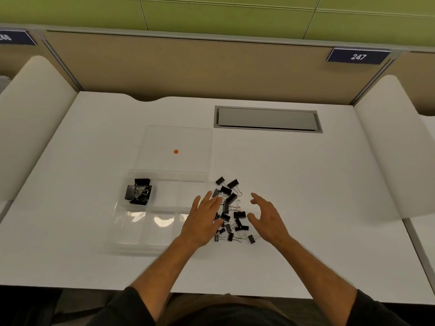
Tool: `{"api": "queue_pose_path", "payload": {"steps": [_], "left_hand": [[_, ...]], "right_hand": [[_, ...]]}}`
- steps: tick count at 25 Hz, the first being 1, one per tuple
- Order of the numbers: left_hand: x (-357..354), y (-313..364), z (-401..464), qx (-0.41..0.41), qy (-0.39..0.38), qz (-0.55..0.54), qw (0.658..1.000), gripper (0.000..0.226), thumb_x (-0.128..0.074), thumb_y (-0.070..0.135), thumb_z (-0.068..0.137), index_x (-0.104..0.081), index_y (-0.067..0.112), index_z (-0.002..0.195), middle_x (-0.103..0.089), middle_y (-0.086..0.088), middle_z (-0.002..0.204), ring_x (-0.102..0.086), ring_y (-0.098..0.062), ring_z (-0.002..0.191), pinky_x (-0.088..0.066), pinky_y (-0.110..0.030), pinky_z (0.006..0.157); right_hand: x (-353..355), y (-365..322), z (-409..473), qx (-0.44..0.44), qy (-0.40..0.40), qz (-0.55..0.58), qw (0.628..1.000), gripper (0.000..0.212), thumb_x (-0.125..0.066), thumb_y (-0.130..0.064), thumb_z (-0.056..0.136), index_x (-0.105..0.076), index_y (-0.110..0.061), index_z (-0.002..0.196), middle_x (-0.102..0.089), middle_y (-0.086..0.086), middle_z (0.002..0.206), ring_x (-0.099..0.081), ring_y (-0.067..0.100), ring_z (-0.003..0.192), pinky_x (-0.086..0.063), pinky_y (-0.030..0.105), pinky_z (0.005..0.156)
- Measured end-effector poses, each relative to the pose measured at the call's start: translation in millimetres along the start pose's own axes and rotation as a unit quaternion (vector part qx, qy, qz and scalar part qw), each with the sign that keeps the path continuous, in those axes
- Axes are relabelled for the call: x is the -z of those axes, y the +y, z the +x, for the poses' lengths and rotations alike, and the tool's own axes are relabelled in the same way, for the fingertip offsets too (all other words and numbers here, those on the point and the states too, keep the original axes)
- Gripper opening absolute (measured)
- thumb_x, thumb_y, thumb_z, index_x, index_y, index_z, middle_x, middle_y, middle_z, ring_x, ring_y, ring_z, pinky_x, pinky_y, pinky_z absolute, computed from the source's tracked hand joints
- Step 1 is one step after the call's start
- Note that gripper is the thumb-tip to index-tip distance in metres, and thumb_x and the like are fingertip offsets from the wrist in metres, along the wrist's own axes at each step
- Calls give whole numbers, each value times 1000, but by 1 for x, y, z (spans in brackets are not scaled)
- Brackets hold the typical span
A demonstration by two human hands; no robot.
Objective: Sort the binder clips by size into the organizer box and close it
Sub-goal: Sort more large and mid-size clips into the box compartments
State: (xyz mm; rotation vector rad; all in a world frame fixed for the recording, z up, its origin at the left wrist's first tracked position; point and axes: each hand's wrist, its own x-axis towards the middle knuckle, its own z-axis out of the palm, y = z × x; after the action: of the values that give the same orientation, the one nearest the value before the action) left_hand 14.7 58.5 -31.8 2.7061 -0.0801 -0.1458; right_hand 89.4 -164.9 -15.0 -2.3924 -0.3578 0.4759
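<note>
Binder clips (231,211): loose black pile on white table (306,184), just right of clear organizer box (122,231). Box lid (176,137) open, lying flat behind box. Few large clips (138,194) in back-left compartment. Left hand (203,220) fingers straight, resting at pile's left edge, holding nothing. Right hand (267,216) spread, relaxed, at pile's right, grip empty.

I see the organizer box (131,234) on the worktop (306,184), lid (186,140) folded open at 12 o'clock. Large binder clips (138,194) occupy its 10 o'clock compartment. Loose binder clips (231,210) lie at the box's 3 o'clock, between left hand (203,220) and right hand (268,217), fingers extended.
</note>
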Motion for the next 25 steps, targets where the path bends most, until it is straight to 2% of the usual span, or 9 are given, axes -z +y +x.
{"api": "queue_pose_path", "payload": {"steps": [4,7,10,13,19,22,25], "left_hand": [[-9,6,23,3,-27,9,1000,63,-52,23,97,-24,13,153,-28,-1,159,-5,-17,150,14,-35,118],[-20,9,37,14,-46,37,998,64,-54,23,96,-26,14,152,-37,-2,154,-8,-21,150,13,-37,117],[-25,8,47,23,-80,85,993,63,-57,24,95,-30,13,150,-41,-3,151,-12,-24,150,6,-43,119],[-25,5,53,13,-84,116,990,64,-64,20,90,-38,13,147,-48,-5,146,-20,-26,147,9,-45,117],[-26,4,61,30,-112,166,979,50,-77,19,76,-61,21,123,-59,0,126,-42,-22,132,7,-58,113],[-23,3,62,35,-122,179,975,38,-73,24,79,-63,23,115,-56,0,126,-39,-20,131,8,-60,110],[-22,1,62,22,-119,180,976,37,-69,34,84,-62,22,118,-54,-1,130,-33,-21,137,4,-63,112]], "right_hand": [[4,13,-8,-14,-3,9,1000,62,-59,-25,94,-31,-30,149,-51,-11,133,-40,2,112,-28,17,90],[8,23,-13,-35,-4,13,999,62,-59,-25,94,-30,-32,149,-51,-12,131,-40,2,113,-29,18,90],[9,30,-15,-45,-1,20,999,62,-59,-25,94,-31,-31,149,-51,-13,130,-41,2,114,-31,19,90],[10,33,-15,-45,0,19,999,62,-59,-25,94,-30,-32,148,-51,-15,129,-42,2,111,-32,19,89],[8,35,-3,-51,-3,24,998,60,-59,-25,94,-32,-32,147,-50,-17,126,-42,3,113,-31,18,88],[4,29,10,-51,-7,25,998,57,-59,-25,94,-36,-31,145,-51,-16,127,-40,2,117,-28,17,92],[1,22,26,-44,-16,23,999,54,-59,-23,94,-40,-28,144,-53,-11,128,-40,3,119,-28,18,94]]}}
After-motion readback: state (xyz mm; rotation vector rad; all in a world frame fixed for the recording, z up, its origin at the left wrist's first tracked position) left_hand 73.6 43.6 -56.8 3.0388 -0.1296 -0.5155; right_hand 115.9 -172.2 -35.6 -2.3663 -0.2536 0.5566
